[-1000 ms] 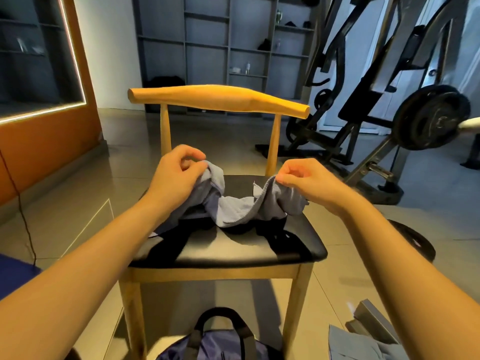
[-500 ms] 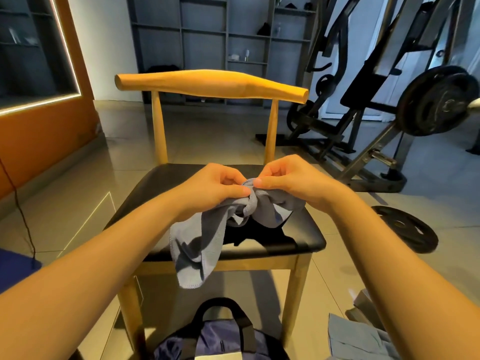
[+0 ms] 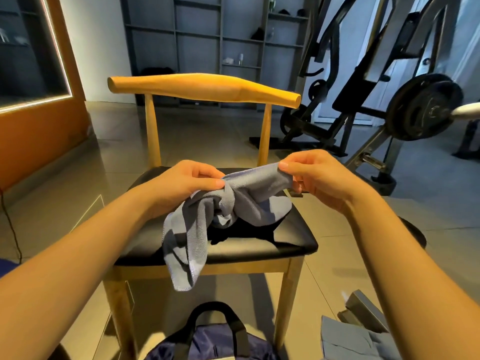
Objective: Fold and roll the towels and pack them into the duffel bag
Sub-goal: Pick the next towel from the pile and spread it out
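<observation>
A grey-blue towel [image 3: 233, 201] hangs bunched above the black seat of a wooden chair [image 3: 285, 240]. My left hand [image 3: 187, 180] pinches its top edge near the middle. My right hand [image 3: 314, 175] pinches the same edge further right, so a short stretch of cloth runs taut between them. One loose end droops over the seat's front edge. A navy duffel bag [image 3: 215, 341] with black handles sits on the floor in front of the chair, cut off by the bottom of the head view.
More grey cloth [image 3: 348, 341] lies on the floor at the lower right beside a grey box [image 3: 363, 310]. A weight machine with plates [image 3: 420, 107] stands at the right. An orange cabinet [image 3: 39, 131] is at the left, shelves at the back.
My hands, which met over the seat half a second ago, have drawn apart, the right moving rightward and stretching the towel's edge between them. The camera view shifted slightly.
</observation>
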Motion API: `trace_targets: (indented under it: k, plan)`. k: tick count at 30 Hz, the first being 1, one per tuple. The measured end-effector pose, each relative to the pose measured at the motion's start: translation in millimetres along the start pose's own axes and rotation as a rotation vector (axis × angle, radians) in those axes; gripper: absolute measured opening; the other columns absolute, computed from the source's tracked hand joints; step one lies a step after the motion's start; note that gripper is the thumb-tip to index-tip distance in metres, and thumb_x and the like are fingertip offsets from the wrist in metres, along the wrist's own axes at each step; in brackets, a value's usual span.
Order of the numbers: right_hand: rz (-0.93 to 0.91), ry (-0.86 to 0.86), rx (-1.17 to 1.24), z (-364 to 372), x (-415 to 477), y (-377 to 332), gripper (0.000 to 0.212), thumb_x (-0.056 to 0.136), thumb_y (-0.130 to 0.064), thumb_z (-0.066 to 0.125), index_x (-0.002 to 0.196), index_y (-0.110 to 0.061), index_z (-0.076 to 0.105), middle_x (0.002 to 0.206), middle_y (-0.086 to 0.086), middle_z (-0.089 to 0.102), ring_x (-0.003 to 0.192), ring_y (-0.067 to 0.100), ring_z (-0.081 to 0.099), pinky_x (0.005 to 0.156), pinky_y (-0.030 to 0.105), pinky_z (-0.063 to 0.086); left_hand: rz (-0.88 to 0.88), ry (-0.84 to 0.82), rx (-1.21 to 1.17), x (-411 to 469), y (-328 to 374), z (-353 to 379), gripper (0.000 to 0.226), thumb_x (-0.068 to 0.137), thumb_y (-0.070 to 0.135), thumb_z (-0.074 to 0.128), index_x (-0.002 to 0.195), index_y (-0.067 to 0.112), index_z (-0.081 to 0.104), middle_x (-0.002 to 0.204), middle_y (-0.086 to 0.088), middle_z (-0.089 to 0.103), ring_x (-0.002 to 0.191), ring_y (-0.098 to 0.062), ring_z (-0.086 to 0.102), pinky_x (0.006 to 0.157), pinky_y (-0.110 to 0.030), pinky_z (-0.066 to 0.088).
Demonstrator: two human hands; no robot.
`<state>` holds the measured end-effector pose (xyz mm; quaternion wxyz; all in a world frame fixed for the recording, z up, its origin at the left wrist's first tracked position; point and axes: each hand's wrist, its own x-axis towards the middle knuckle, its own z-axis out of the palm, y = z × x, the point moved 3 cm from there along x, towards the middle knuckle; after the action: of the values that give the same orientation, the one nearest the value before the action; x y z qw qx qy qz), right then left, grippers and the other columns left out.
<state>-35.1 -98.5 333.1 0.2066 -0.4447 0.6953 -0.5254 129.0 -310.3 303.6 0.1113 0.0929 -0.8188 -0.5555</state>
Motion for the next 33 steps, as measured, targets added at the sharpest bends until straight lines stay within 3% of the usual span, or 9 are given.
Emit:
trace_targets:
  k: [2,5,7,12,18,22,25,29,33]
  plan:
    - [-0.056,0.142,0.057,-1,-1,-14,0.024,0.099,-0.023,0.064,0.095,-0.003,0.075,0.079,0.004,0.064,0.072,0.013,0.056,0.063,0.022,0.047,0.069,0.168,-0.073,1,7,-7,0.020,0.094,0.019,0.069,0.113,0.016,0.075,0.100,-0.003,0.077,0.092,-0.015,0.074,0.074,-0.018,0.055]
    - [-0.197,0.540,0.150,-8,-7,-36,0.017,0.097,-0.021,0.067,0.093,-0.009,0.078,0.073,-0.001,0.068,0.066,0.009,0.058,0.059,0.024,0.048,0.155,0.439,-0.145,-1,26,-28,0.025,0.090,0.021,0.075,0.115,0.018,0.073,0.099,0.002,0.078,0.092,-0.013,0.074,0.074,-0.021,0.057]
    - [-0.260,0.642,0.140,-4,-12,-49,0.011,0.095,-0.018,0.069,0.097,-0.012,0.078,0.073,-0.002,0.069,0.064,0.008,0.060,0.059,0.022,0.050,0.179,0.466,-0.174,-3,41,-37,0.029,0.088,0.019,0.078,0.116,0.017,0.073,0.098,0.003,0.078,0.091,-0.011,0.074,0.076,-0.024,0.060]
    - [-0.180,0.351,0.157,30,-10,-57,0.014,0.096,-0.007,0.065,0.108,-0.005,0.074,0.068,0.003,0.066,0.058,0.017,0.061,0.056,0.025,0.055,0.189,0.369,0.026,-1,61,-25,0.015,0.089,0.020,0.076,0.104,0.016,0.077,0.092,0.004,0.078,0.085,-0.005,0.072,0.067,-0.015,0.057]
    - [0.019,0.106,0.141,37,-7,-48,0.021,0.097,0.002,0.057,0.111,-0.003,0.072,0.098,0.016,0.077,0.088,0.028,0.077,0.073,0.033,0.062,0.121,0.347,0.113,0,44,-9,0.010,0.091,0.028,0.075,0.090,0.020,0.081,0.082,0.004,0.078,0.077,-0.008,0.071,0.069,-0.021,0.055]
    - [-0.005,0.094,0.063,40,-5,-45,0.016,0.096,-0.004,0.065,0.109,-0.002,0.073,0.093,0.015,0.078,0.084,0.026,0.077,0.070,0.027,0.061,0.151,0.386,0.283,-1,45,-16,0.014,0.092,0.033,0.073,0.088,0.021,0.080,0.077,0.005,0.076,0.074,-0.006,0.070,0.071,-0.024,0.057]
    - [-0.046,0.109,-0.033,42,-3,-44,0.012,0.096,-0.007,0.066,0.100,0.000,0.075,0.083,0.016,0.076,0.072,0.020,0.074,0.063,0.023,0.058,0.271,0.435,0.597,-5,50,-26,0.014,0.093,0.037,0.071,0.090,0.025,0.077,0.082,0.010,0.074,0.076,-0.008,0.068,0.077,-0.034,0.060]
    - [-0.108,0.120,-0.242,44,-3,-47,0.009,0.093,-0.016,0.071,0.090,-0.016,0.080,0.086,0.006,0.075,0.069,0.007,0.064,0.061,0.016,0.053,0.450,0.497,0.957,-13,61,-26,0.017,0.093,0.041,0.070,0.094,0.027,0.078,0.091,0.007,0.071,0.085,-0.015,0.064,0.078,-0.045,0.058]
    - [-0.150,0.095,-0.299,48,-3,-51,0.009,0.093,-0.017,0.071,0.092,-0.016,0.080,0.086,-0.004,0.077,0.081,0.006,0.069,0.067,0.011,0.053,0.327,0.459,0.547,-11,61,-19,0.015,0.091,0.037,0.074,0.090,0.024,0.081,0.083,0.008,0.074,0.078,-0.008,0.068,0.070,-0.030,0.058]
